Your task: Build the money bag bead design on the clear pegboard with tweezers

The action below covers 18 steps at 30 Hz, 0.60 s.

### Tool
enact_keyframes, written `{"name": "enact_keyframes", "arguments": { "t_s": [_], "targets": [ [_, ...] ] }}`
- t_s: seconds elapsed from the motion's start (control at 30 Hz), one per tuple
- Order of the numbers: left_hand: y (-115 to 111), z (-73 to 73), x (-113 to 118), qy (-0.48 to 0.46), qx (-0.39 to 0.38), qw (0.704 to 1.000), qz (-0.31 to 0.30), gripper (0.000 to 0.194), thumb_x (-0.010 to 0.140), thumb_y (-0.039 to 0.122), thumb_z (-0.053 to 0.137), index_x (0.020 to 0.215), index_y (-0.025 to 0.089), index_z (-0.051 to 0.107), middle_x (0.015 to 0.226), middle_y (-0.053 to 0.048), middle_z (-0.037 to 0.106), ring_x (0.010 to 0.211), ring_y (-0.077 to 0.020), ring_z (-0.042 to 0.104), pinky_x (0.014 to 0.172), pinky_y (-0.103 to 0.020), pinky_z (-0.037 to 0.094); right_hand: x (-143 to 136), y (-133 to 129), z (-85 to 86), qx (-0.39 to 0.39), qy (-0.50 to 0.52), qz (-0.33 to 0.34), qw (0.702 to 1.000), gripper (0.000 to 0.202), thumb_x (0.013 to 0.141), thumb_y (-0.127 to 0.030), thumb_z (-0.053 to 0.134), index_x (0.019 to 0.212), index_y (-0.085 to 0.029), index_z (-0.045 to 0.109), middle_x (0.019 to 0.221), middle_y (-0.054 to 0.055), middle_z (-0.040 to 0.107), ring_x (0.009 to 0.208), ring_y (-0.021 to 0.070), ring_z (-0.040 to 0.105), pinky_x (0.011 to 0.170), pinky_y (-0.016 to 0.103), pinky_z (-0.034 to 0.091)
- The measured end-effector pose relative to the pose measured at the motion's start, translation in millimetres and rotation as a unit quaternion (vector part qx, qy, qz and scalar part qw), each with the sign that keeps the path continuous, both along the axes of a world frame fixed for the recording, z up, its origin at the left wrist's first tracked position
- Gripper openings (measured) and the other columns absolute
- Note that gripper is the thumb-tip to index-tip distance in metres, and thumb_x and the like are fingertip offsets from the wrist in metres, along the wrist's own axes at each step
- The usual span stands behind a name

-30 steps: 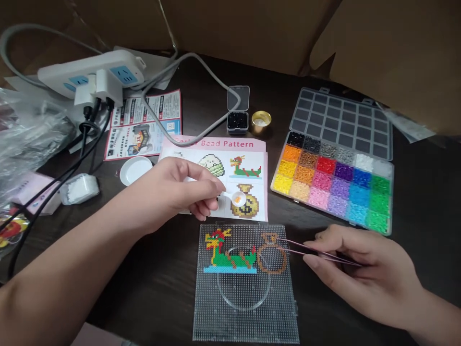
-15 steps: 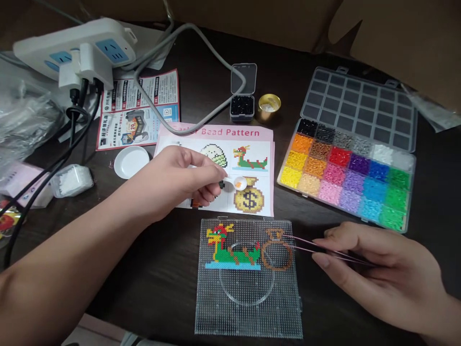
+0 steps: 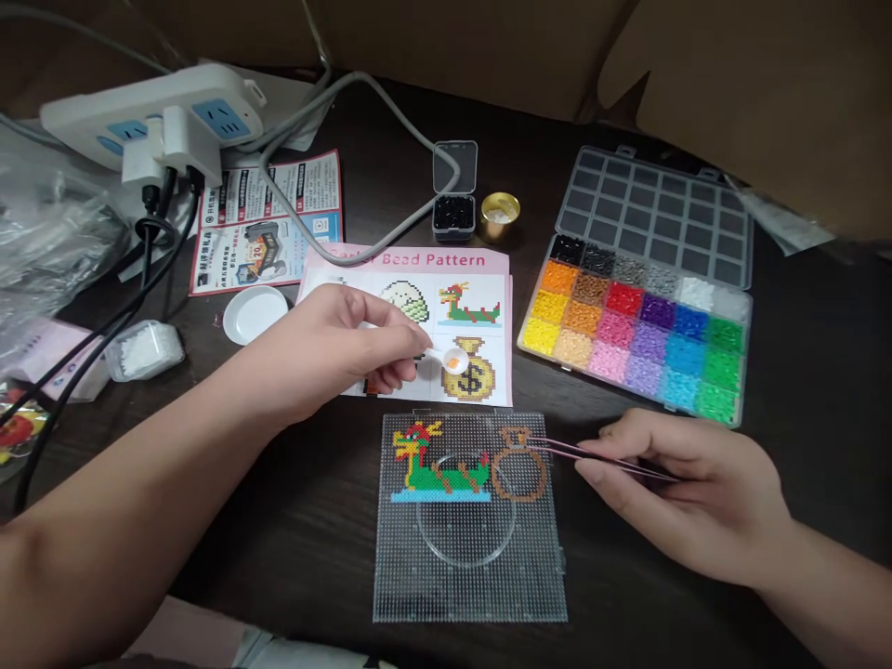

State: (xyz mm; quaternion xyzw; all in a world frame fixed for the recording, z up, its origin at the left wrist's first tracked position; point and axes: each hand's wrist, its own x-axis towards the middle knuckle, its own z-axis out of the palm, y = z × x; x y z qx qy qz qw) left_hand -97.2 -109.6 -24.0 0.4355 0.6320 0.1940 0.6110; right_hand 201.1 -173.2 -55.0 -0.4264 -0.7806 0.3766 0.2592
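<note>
My left hand (image 3: 348, 344) pinches the handle of a small white spoon (image 3: 458, 368) with a few orange beads in its bowl, above the bead pattern sheet (image 3: 404, 260). In my right hand (image 3: 689, 492) is a pair of pink tweezers (image 3: 592, 453), their tips at the brown bead outline (image 3: 519, 492) of a pouch. That outline sits on a clear pegboard (image 3: 474, 585), beside a finished-looking green, red and yellow dragon boat of beads (image 3: 439, 478) above a light blue strip. Whether a bead is between the tips I cannot tell.
An open bead case (image 3: 627, 325) with many colours stands at the right. Behind the sheet are a small box of black beads (image 3: 453, 216) and a gold cup (image 3: 500, 218). A power strip (image 3: 153, 107), cables, a white lid (image 3: 255, 314) and a box of white beads (image 3: 145, 350) occupy the left.
The tweezers' arms have come closer together, with their tips still at the pouch outline. The whole view has shifted slightly, and my left hand still holds the spoon over the sheet.
</note>
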Motion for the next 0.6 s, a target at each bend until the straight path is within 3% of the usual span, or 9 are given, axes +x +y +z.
{"name": "enact_keyframes", "arguments": {
  "t_s": [0.3, 0.6],
  "targets": [
    [-15, -0.6, 24, 0.033, 0.070, 0.995, -0.070, 0.016, 0.077, 0.032, 0.070, 0.074, 0.019, 0.077, 0.060, 0.000, 0.068, 0.057, -0.0077, 0.057, 0.054, -0.017, 0.044, -10, -4, -1.2, 0.143, 0.029, -0.062, 0.987, 0.013, 0.080, -0.012, 0.071, 0.084, -0.021, 0.064, 0.061, -0.002, 0.067, 0.047, 0.0106, 0.060, 0.039, 0.022, 0.043],
    [-18, -3.6, 33, 0.051, 0.118, 0.984, -0.123, 0.029, 0.080, 0.042, 0.067, 0.060, 0.021, 0.072, 0.064, 0.001, 0.071, 0.068, -0.0109, 0.061, 0.066, -0.023, 0.042, -23, 1, -2.1, 0.119, 0.006, -0.074, 0.990, 0.004, 0.084, -0.016, 0.067, 0.081, -0.018, 0.065, 0.061, -0.001, 0.068, 0.045, 0.0077, 0.054, 0.038, 0.020, 0.040]
  ]
}}
